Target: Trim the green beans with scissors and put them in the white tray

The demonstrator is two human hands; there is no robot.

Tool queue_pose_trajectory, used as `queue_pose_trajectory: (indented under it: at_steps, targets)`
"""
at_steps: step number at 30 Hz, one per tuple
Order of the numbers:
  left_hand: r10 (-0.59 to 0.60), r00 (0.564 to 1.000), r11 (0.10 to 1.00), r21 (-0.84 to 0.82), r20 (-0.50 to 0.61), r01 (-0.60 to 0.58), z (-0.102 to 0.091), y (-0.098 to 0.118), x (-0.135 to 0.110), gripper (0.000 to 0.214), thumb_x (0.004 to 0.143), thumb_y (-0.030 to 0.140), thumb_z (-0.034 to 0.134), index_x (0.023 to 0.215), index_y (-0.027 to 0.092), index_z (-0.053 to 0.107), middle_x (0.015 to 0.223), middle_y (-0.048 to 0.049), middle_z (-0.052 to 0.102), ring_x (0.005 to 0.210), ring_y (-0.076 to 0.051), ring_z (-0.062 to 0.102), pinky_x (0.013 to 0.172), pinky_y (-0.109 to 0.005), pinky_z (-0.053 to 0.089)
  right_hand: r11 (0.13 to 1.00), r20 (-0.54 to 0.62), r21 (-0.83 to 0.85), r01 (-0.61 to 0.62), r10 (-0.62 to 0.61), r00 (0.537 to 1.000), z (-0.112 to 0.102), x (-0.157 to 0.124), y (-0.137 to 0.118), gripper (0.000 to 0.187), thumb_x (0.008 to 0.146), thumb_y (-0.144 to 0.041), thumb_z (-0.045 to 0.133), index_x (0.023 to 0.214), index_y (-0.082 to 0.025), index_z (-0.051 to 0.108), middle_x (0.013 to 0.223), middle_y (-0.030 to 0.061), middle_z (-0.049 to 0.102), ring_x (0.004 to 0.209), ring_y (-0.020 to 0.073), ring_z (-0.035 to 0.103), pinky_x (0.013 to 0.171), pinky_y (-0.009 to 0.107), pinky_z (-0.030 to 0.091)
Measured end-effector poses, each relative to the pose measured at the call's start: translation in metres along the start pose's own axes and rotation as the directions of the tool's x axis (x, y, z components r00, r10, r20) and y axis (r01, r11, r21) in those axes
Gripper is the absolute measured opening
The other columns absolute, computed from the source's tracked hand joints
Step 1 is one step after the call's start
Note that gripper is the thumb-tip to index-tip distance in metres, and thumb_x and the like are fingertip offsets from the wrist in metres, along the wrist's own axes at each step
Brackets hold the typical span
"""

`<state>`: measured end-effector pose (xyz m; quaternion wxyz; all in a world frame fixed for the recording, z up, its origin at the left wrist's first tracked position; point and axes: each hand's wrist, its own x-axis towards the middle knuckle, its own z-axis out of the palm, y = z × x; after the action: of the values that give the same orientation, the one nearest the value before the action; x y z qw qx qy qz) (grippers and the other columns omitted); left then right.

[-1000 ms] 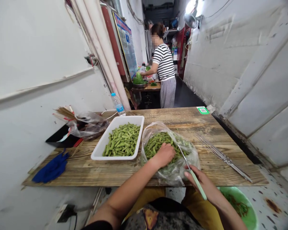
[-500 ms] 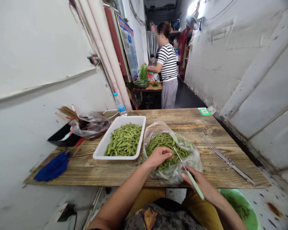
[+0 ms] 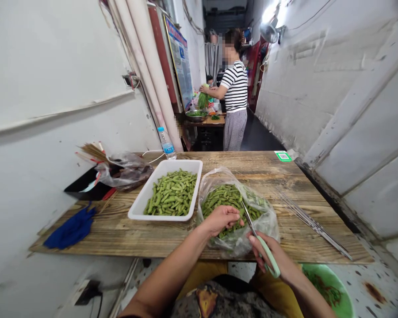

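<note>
My right hand [image 3: 268, 252] grips a pair of scissors [image 3: 268, 256] with pale green handles, its fingers in the loops. The metal blades point up and away, beside the fingertips of my left hand [image 3: 223, 219]. Thumb and fingers of that left hand pinch a green edamame pod, mostly hidden by the fingers, above a clear plastic bag [image 3: 267, 229]. Inside the open bag lies a heap of edamame pods [image 3: 223, 194]. To its left, a white plastic tub [image 3: 129, 213] holds many more pods.
Metal skewers [image 3: 313, 221] lie at the table's right. Leftward are a blue cloth [image 3: 69, 227], a black tray [image 3: 76, 189] with sticks and a water bottle [image 3: 166, 145]. A green basin [image 3: 345, 296] stands on the floor. Beyond the table, a person [image 3: 235, 88] handles greens.
The scissors have turned so both handle loops show, and their blades sit closer to my left fingertips. My left hand has shifted slightly right. The person behind has raised the greens.
</note>
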<state>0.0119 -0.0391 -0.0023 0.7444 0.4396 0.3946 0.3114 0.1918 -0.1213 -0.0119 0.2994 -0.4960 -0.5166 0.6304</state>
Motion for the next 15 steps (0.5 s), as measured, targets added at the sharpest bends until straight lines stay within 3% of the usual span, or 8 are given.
queue_pose_trajectory:
  at_steps: [5,7,10,15]
  targets:
    - [-0.022,0.993,1.0,-0.015,-0.113,0.02,0.0,-0.0015,0.0015,0.026,0.056,0.027,0.072,0.067,0.012,0.053,0.051,0.0058,0.049,0.042,-0.002,0.034,0.042,-0.017,0.021,0.999,-0.033,-0.036,-0.039,0.038,0.999,0.0024,0.0054,0.0061,0.038,0.08,-0.058,0.051,0.083,-0.021,0.048,0.042,-0.0118,0.032,0.031,0.0049,0.028,0.03,0.017,0.027]
    - [-0.037,0.995,0.999,-0.025,-0.096,0.035,-0.0007,-0.0024,0.0021,0.026,0.054,0.023,0.073,0.065,0.013,0.052,0.046,0.0078,0.044,0.04,-0.002,0.034,0.04,-0.017,0.02,0.998,-0.035,-0.053,-0.035,0.033,0.999,0.0024,0.0067,0.0084,0.038,0.08,-0.058,0.052,0.083,-0.021,0.048,0.041,-0.012,0.031,0.03,0.0051,0.028,0.029,0.017,0.025]
    - [-0.051,0.997,0.997,-0.065,-0.06,0.047,-0.0022,-0.0017,0.0023,0.027,0.054,0.02,0.074,0.066,0.013,0.05,0.045,0.0062,0.048,0.039,-0.003,0.04,0.038,-0.015,0.024,0.996,-0.047,-0.086,-0.028,0.024,0.999,0.0009,0.0058,0.0092,0.039,0.08,-0.058,0.052,0.089,-0.02,0.05,0.041,-0.0117,0.031,0.03,0.0057,0.028,0.03,0.018,0.023]
    - [0.036,0.99,0.973,-0.22,-0.14,-0.066,-0.0029,0.0015,0.0009,0.031,0.056,0.021,0.077,0.073,0.011,0.053,0.059,-0.0035,0.064,0.053,-0.008,0.059,0.052,-0.017,0.046,0.996,-0.002,-0.083,0.033,-0.034,0.999,-0.0031,-0.0024,0.0024,0.044,0.084,-0.055,0.048,0.108,-0.018,0.046,0.053,-0.008,0.042,0.043,0.0079,0.04,0.041,0.02,0.032]
